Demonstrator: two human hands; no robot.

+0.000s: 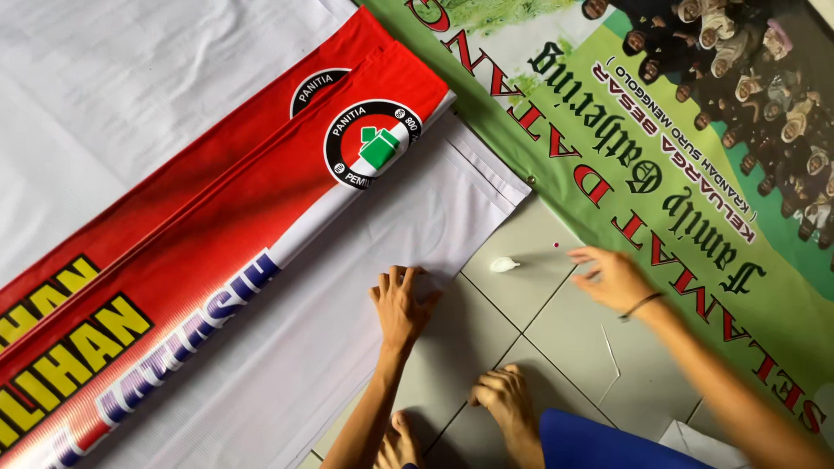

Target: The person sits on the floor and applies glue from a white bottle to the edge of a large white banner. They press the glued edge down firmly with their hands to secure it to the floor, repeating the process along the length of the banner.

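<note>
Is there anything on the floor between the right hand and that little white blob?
Nothing visible. Only bare grey tile lies between the right hand and the small white blob; a tiny red speck sits beside that path.

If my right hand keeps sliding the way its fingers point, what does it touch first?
The right hand points left across the grey tiled floor, and the small white scrap lies first in that line, just short of the white banner's edge. It may pass slightly above it; the angle is hard to judge.
</note>
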